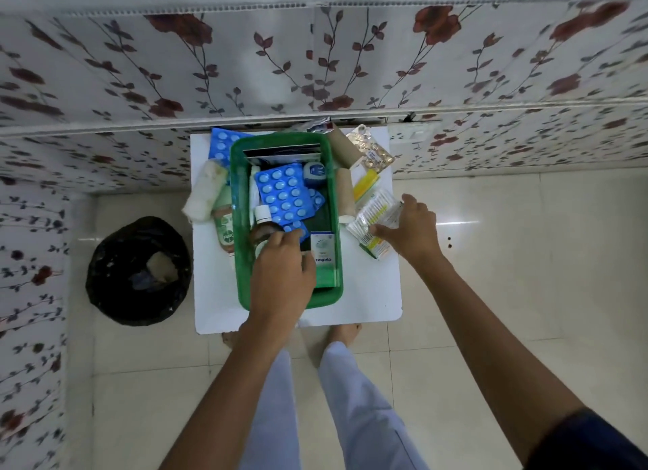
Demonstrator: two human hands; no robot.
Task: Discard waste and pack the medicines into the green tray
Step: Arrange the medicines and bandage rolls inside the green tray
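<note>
White table [368, 294]: hands [280, 273] over green tray [238, 259].

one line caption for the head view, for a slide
Left hand sets a brown bottle into the green tray while the right hand grasps a clear packet.

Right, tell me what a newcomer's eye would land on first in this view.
The green tray at the centre of the small white table, crowded with bright blue blister packs, draws the eye first. Next come the two hands: the left hand on a dark bottle inside the tray, the right hand on a clear packet beside it. A black-lined bin sits on the floor to the left.
</note>
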